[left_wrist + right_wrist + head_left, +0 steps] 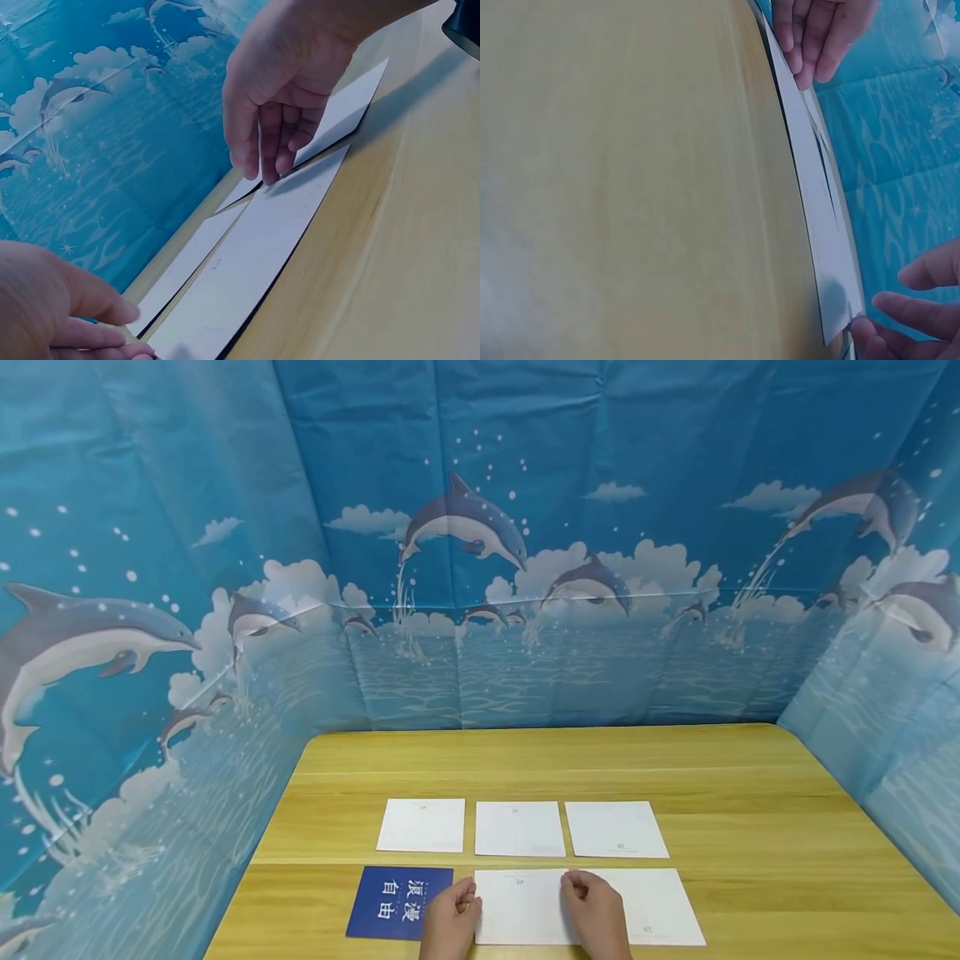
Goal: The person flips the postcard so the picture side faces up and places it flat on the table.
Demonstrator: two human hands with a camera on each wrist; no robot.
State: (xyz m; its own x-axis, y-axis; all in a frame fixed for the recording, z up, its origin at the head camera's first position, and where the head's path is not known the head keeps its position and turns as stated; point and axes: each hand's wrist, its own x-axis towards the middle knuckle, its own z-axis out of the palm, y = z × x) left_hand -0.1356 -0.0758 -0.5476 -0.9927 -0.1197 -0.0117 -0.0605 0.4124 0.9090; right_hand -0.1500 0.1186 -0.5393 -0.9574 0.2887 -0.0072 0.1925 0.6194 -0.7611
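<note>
A white postcard (pixel 517 914) lies flat in the middle of the front row, with a small printed mark near its far edge. My left hand (pixel 452 918) is at its left edge, fingertips touching the corner in the left wrist view, thumb apart from them. At its right edge is my right hand (pixel 597 910), fingers pointing down onto the card. Another white postcard (pixel 663 906) lies to the right, partly hidden by that hand. Left of my left hand is a dark blue card (pixel 397 903) with white Chinese characters, its right side partly covered.
Behind the front row lie three white cards side by side: left (pixel 420 827), middle (pixel 517 829) and right (pixel 617 831). They rest on a wooden table (pixel 750 827). A blue dolphin-print curtain (pixel 525 677) surrounds the table's back and sides.
</note>
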